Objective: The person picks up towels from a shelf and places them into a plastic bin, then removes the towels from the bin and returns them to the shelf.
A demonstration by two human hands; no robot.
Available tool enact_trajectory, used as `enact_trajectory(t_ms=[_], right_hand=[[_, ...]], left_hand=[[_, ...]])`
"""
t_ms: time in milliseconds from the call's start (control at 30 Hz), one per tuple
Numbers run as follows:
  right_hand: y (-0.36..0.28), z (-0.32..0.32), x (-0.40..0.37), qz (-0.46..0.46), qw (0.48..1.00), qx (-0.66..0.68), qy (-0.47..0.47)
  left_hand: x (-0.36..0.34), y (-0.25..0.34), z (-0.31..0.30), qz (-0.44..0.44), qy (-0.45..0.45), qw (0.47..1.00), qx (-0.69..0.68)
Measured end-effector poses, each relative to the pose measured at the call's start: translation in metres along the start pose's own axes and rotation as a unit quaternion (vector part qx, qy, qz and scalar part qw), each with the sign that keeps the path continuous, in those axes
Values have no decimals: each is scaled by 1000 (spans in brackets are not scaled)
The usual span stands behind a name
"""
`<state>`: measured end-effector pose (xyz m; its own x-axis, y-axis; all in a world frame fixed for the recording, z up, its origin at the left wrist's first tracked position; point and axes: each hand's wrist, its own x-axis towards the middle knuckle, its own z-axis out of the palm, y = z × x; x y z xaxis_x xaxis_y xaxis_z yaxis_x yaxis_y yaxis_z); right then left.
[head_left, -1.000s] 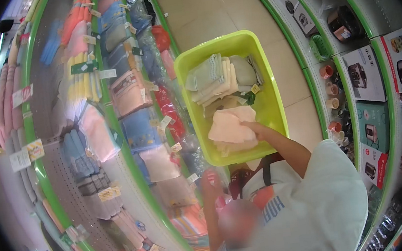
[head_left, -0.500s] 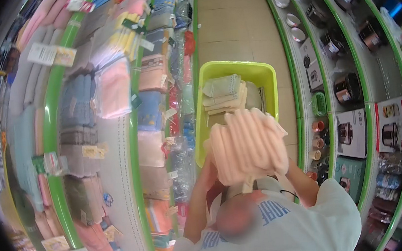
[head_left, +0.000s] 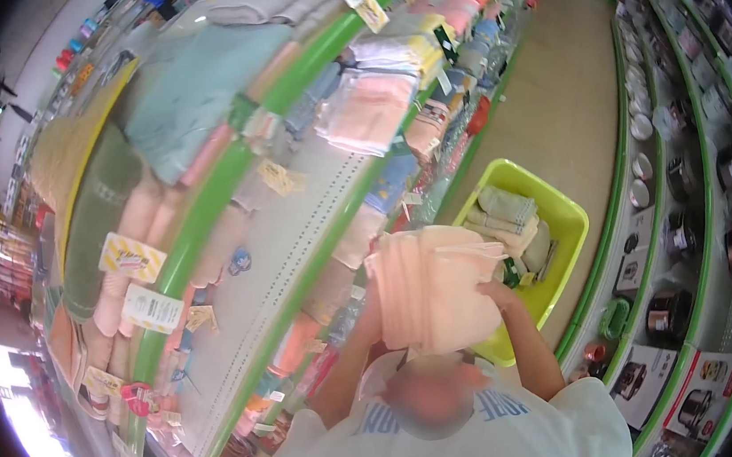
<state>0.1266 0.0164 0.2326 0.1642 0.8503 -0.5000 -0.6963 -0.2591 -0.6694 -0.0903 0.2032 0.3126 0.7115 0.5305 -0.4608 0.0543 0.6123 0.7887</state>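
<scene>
The stack of folded peach towels (head_left: 433,288) is hanging at chest height, near-left of the lime-green basket (head_left: 567,247). It is likely being squeezed from both sides so its folds hold together. The left hand (head_left: 373,315) is pressing flat on its left edge while the right hand (head_left: 496,291) is gripping the right edge, both elbows bending, beside the towel shelf (head_left: 291,192).

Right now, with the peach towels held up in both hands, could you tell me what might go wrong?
The folded peach towels are gripped only at their edges by the left hand and right hand, so layers may slip out and fall. Held this high, they probably hide the green bin just beyond, which could be bumped. Shelf towels close beside might snag.
</scene>
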Motion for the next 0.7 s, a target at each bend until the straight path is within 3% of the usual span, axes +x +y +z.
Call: enact_trajectory(t_ms=[167,267,300,400,500,600,700], right_hand=[[-114,108,34,-65,981,-166,-79],[-187,174,73,-156,949,-233,-144],[-208,188,94,-148,937,-272,-160],[-254,231,149,-176,898,-339,-218],[-265,263,166,-74,919,-363,-135],[-252,262,189,-127,953,-262,-83],[-247,259,159,-194,922,-336,19]], left_hand=[[-12,92,-42,160,11,982,102],[3,141,-64,248,7,968,27],[9,154,-70,274,2,962,-22],[33,178,-78,221,57,961,-158],[50,174,-96,217,11,964,-153],[24,184,-87,140,58,981,-125],[20,184,-95,107,91,987,-77]])
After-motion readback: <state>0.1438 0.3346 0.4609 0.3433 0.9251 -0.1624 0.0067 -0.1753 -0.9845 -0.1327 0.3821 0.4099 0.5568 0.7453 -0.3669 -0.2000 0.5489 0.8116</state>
